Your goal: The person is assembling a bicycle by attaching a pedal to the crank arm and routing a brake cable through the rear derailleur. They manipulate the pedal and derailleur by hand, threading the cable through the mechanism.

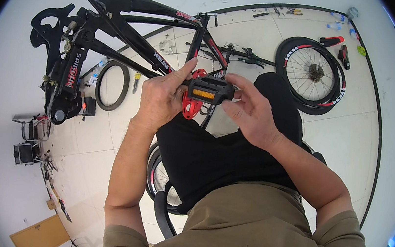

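Right between the two hands sits a black bicycle pedal (pixel 211 90) with an orange reflector strip along its near edge, held up in front of the person's chest above a dark-clothed lap. The left hand (pixel 160 97) is curled against the pedal's left end, its thumb stretched upward along a black frame tube and its fingers wrapped near the point where the pedal meets the crank, so it pinches that end rather than lying flat. The right hand (pixel 250 111) comes in from the other side, fingers half spread, with the fingertips (pixel 232 81) laid on the pedal's top right corner and the thumb tucked below its right end; the pedal is thus gripped lightly from both sides. Just under the pedal, and partly hidden by the left hand, a red chainring (pixel 191 104) shows. The black bicycle frame (pixel 134 36) with red and white lettering stretches away to the upper left, its fork and rear dropouts raised. On the pale tiled floor beyond, a spoked rear wheel (pixel 312 74) with a black tyre and a cassette lies well to the right of the hands, and a loose black tyre (pixel 112 85) lies to the left of them. Another wheel (pixel 160 178) peeks out beneath the lap.
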A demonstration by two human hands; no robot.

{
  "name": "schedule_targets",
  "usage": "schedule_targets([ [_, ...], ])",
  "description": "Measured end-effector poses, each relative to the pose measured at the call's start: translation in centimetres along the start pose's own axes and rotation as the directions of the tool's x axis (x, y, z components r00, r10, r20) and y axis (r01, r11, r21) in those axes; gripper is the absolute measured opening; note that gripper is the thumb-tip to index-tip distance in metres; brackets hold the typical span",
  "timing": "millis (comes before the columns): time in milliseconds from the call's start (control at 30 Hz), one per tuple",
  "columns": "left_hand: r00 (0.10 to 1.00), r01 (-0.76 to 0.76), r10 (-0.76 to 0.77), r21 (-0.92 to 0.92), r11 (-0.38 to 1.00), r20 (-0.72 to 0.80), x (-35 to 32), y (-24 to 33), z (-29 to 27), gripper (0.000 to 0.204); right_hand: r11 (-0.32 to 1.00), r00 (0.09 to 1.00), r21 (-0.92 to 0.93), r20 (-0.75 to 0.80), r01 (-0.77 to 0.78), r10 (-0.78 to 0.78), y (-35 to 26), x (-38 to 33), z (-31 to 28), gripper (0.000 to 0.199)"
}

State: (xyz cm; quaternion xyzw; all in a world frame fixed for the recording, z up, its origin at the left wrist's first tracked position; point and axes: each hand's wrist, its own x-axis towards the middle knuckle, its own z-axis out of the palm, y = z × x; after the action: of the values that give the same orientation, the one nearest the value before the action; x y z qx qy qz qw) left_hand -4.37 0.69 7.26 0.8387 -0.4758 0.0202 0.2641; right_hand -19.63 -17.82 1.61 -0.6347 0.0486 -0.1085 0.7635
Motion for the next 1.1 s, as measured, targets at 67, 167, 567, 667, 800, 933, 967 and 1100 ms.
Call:
schedule_targets([
  [67, 0.997, -0.069, 0.069, -0.014, 0.998, -0.021, 0.2, -0.2, -0.1, 0.07, 0.967, 0.982, -0.172, 0.024, 0.188, -0.187, 0.1, -0.1, 0.3, 0.047],
  [167, 0.996, -0.011, 0.016, -0.062, 0.998, 0.084, 0.5, 0.0, -0.7, 0.068, 0.931, 0.958, -0.229, 0.036, 0.284, -0.283, 0.8, 0.3, 0.3, 0.04],
  [567, 0.99, 0.016, -0.053, -0.265, 0.964, -0.132, -1.8, -0.2, 1.9, 0.072, 0.975, 0.982, 0.122, -0.026, -0.184, 0.188, -0.9, 0.5, 0.6, 0.033],
  [667, 0.987, 0.073, -0.105, -0.248, 0.966, -0.118, -1.7, 0.3, 1.8, 0.079, 0.973, 0.981, 0.125, -0.013, -0.192, 0.196, -0.8, 0.6, 0.5, 0.034],
  [800, 0.993, 0.084, -0.097, -0.183, 0.98, -0.066, -1.0, 0.3, 1.2, 0.087, 0.978, 0.985, 0.118, -0.008, -0.173, 0.175, -0.6, 0.6, 0.5, 0.034],
  [933, 0.993, 0.114, -0.111, -0.094, 0.989, 0.035, -0.2, 1.0, 0.0, 0.088, 0.966, 0.973, 0.119, 0.034, -0.231, 0.229, -1.0, 0.6, -0.1, 0.035],
  [967, 0.991, 0.121, -0.116, -0.077, 0.99, 0.061, 0.0, 1.0, -0.2, 0.088, 0.959, 0.967, 0.127, 0.047, -0.254, 0.25, -1.1, 0.7, -0.2, 0.036],
  [1100, 0.99, 0.109, -0.103, -0.049, 0.993, 0.099, 0.4, 1.1, -0.5, 0.083, 0.947, 0.959, 0.155, 0.046, -0.282, 0.278, -0.9, 0.8, -0.3, 0.037],
])
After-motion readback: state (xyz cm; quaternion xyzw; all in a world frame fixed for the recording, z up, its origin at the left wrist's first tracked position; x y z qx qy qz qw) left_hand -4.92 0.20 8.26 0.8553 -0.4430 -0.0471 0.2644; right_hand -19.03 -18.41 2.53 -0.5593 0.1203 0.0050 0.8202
